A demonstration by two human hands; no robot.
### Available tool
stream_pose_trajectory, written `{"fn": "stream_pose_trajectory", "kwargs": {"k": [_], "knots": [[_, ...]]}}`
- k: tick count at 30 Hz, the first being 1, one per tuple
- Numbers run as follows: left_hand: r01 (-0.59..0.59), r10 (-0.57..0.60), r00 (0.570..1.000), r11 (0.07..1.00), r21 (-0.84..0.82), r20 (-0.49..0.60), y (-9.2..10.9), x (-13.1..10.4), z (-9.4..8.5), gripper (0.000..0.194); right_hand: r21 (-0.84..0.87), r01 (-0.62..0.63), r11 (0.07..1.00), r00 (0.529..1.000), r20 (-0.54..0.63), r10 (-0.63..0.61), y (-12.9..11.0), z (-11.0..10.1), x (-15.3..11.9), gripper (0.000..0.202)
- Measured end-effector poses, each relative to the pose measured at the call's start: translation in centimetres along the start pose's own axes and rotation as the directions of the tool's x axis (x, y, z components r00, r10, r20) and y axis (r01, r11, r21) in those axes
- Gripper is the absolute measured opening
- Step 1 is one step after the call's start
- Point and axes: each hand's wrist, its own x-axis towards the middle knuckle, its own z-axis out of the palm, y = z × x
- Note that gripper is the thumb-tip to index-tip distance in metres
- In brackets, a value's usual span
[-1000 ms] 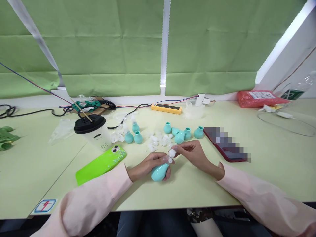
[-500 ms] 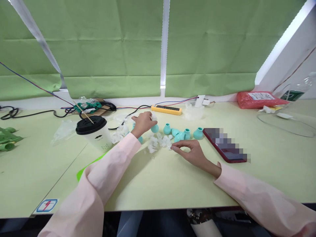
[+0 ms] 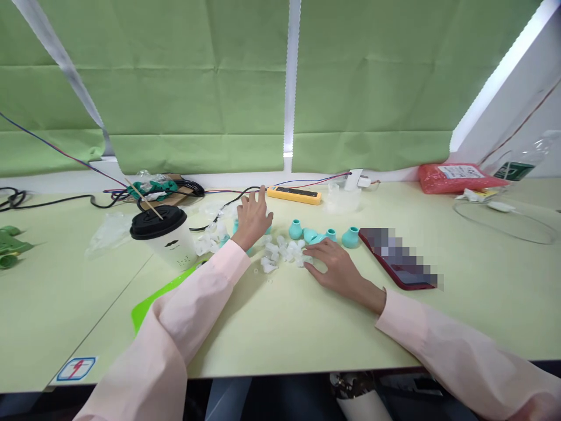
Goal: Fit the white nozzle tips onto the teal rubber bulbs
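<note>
My left hand (image 3: pixel 253 221) is raised over the far side of the group of parts, its fingers spread and nothing visible in them. Teal rounded parts with short necks lie partly hidden behind and under it. My right hand (image 3: pixel 335 268) rests at the right edge of a pile of translucent white plastic pieces (image 3: pixel 284 251), thumb and fingertips apart. Just beyond that hand a teal bulb-shaped piece (image 3: pixel 295 230) stands neck up, and another teal bulb (image 3: pixel 351 237) stands to its right. Several more teal parts between them are partly covered by my right hand.
A lidded paper cup (image 3: pixel 169 242) with a stick stands left, by a bright green flat object (image 3: pixel 151 304). A phone (image 3: pixel 398 260) lies right. Behind are a yellow-cased device (image 3: pixel 294 195), a clear container (image 3: pixel 344 200), cables and a red package (image 3: pixel 458 178).
My left hand has opened and lifted its fingers; the white piece seen at its fingertips no longer shows there. My right thumb and fingers have spread apart slightly beside the white pile.
</note>
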Motion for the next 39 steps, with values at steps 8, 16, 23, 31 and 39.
{"fn": "stream_pose_trajectory", "kwargs": {"k": [8, 16, 23, 31, 39], "knots": [[-0.548, 0.553, 0.794, 0.831, -0.096, 0.252, 1.6, -5.4, -1.3, 0.020, -0.308, 0.077, 0.948, 0.986, 0.164, -0.027, -0.7, 0.0, -0.1, 0.025], [-0.513, 0.573, 0.687, 0.818, -0.260, 0.446, -1.3, -6.4, -2.7, 0.019, -0.280, 0.108, 0.954, 0.964, 0.263, -0.032, -0.9, -0.2, 0.0, 0.019], [-0.441, 0.596, 0.651, 0.801, -0.405, 0.471, -1.8, -7.4, -2.8, 0.014, -0.160, 0.110, 0.981, 0.938, 0.344, -0.049, -1.4, -0.6, -0.1, 0.030], [-0.309, 0.603, 0.750, 0.683, -0.662, 0.273, -0.6, -8.2, -2.6, 0.017, 0.759, -0.524, 0.387, 0.850, 0.439, 0.290, -1.7, -0.6, 0.2, 0.022], [0.042, 0.300, 0.938, 0.404, -0.914, 0.176, 1.2, -10.2, -2.5, 0.018, 0.784, -0.571, -0.243, 0.699, 0.620, 0.356, -3.3, -0.5, -0.4, 0.022]]}}
